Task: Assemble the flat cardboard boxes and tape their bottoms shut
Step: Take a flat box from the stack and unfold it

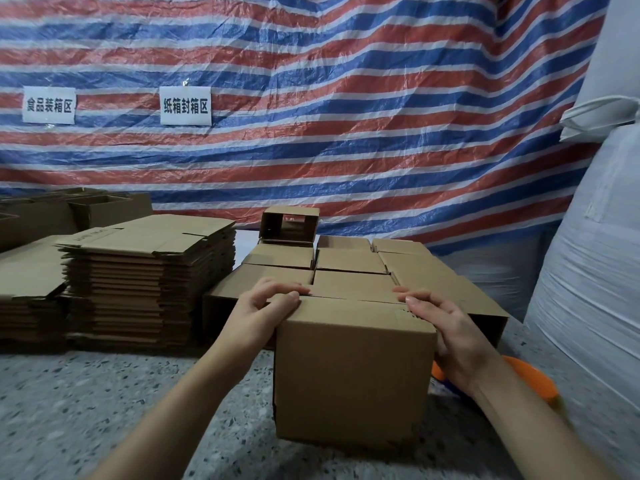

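While both hands' fingers clasp the upright box, its closed top hides any contents.

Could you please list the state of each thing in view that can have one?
Front box: erected, upright on the floor, held at both top corners.
Left hand: gripping the box's top left corner.
Right hand: gripping its top right corner.
Flat box stack: folded flat, unassembled.
Assembled boxes: closed, in rows.
Rear box: on its side, open.

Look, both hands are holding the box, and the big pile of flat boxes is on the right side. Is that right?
Not quite. The head view shows both hands, left and right, holding the box, but the pile of flat boxes is on the left side.
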The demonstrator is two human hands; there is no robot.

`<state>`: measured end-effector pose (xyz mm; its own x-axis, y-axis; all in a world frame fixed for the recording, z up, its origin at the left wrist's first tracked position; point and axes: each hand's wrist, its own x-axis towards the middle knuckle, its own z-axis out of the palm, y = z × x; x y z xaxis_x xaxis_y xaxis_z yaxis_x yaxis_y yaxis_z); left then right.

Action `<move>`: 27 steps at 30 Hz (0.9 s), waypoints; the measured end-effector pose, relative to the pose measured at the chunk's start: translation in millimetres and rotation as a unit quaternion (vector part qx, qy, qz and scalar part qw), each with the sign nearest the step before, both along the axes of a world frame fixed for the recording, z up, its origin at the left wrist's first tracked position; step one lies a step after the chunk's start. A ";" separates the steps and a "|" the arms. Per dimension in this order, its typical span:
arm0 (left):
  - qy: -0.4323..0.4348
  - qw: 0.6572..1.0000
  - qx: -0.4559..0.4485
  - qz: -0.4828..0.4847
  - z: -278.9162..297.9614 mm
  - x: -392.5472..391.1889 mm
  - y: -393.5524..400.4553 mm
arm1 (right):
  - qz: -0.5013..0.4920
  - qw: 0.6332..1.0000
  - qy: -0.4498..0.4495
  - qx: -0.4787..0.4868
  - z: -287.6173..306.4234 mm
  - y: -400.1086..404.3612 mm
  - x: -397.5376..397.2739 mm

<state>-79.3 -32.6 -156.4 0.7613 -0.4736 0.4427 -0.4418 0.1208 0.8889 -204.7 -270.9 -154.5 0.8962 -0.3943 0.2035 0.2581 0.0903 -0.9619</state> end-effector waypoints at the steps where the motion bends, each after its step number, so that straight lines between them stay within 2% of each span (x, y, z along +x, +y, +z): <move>1: 0.000 1.000 0.001 -0.001 0.2 -0.4 0.4 | -0.009 1.000 0.002 0.000 -1.5 1.3 0.8; 5: 0.006 1.000 0.019 0.007 6.5 -3.0 1.9 | -0.017 1.000 0.003 -0.006 -3.1 4.2 2.5; 7: -0.008 0.998 0.062 0.031 12.1 -4.0 2.5 | -0.013 1.000 0.005 -0.023 -2.0 5.1 2.4; 9: -0.065 0.987 0.133 0.066 24.1 -6.4 3.6 | -0.018 0.999 0.011 -0.035 -1.8 5.3 2.3; 10: -0.120 0.971 0.185 0.089 31.8 -7.4 4.2 | -0.022 0.999 0.013 -0.039 -1.8 5.4 2.7; 12: -0.239 0.916 0.296 0.131 49.3 -13.1 0.1 | -0.029 0.998 0.021 -0.045 -0.7 5.0 1.9; 14: -0.319 0.869 0.355 0.133 63.0 -23.3 -10.8 | -0.027 0.998 0.026 -0.041 1.5 6.0 0.2; 17: -0.352 0.846 0.397 0.047 67.1 -38.7 -31.0 | -0.026 0.999 0.029 -0.037 4.1 9.1 -1.1; 20: -0.389 0.793 0.469 0.006 57.5 -43.7 -41.3 | -0.030 0.999 0.025 -0.034 4.9 11.2 -0.6; 25: -0.414 0.790 0.452 0.022 45.3 -40.8 -40.1 | -0.006 0.999 0.044 -0.014 5.6 9.0 -2.3; 27: -0.412 0.789 0.456 0.020 46.2 -40.9 -41.1 | -0.013 0.997 0.050 -0.049 7.8 0.2 -3.3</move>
